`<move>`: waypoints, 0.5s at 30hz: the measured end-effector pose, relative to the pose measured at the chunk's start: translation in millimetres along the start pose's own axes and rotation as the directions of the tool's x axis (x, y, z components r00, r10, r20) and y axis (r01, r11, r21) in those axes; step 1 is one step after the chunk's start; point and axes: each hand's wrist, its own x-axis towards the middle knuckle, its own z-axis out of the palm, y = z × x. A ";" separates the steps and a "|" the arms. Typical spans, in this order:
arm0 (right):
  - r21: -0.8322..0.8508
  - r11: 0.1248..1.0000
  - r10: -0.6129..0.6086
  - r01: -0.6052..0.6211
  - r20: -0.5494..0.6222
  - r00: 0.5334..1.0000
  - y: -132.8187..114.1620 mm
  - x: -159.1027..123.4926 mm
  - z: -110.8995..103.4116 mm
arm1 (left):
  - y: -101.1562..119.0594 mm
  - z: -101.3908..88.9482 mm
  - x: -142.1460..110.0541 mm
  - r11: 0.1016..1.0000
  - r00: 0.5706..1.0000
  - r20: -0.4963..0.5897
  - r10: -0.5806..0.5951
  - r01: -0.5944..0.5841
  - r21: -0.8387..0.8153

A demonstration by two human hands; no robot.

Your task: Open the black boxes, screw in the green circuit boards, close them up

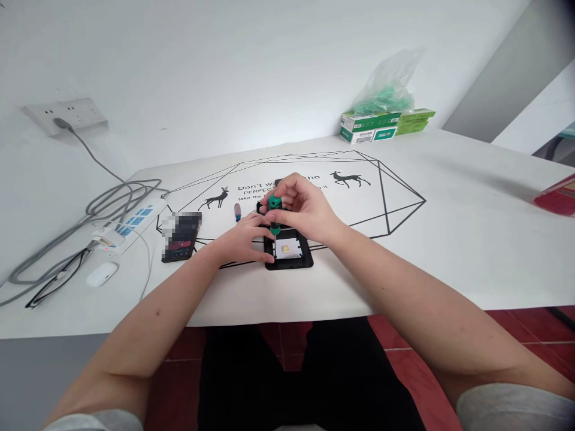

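My right hand (299,203) is closed round the green and black handle of a screwdriver (275,209), held upright with its tip end down. Below it lies a flat black case (290,264) with rounded corners, a white panel inside, and a small gold-coloured square (286,249) at the panel's middle. At the case's left edge rests my left hand (247,239), thumb and forefinger spread apart and touching the case. Fingers hide the spot where the screwdriver meets the case. Part of a black object (259,207) shows behind my hands, mostly covered.
A small screwdriver with a clear handle (238,211) and a phone (182,237) lie left of my hands. Further left are a power strip (135,227), grey cable, glasses (58,278) and a white earbud case (102,274). Green boxes (371,127) with a plastic bag stand back right.
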 end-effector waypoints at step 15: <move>-0.430 0.863 -0.240 0.266 0.114 0.964 2.0 1.5 -13.7 | 3.6 -3.6 0.4 0.999 0.998 0.058 0.038 -0.038 -0.006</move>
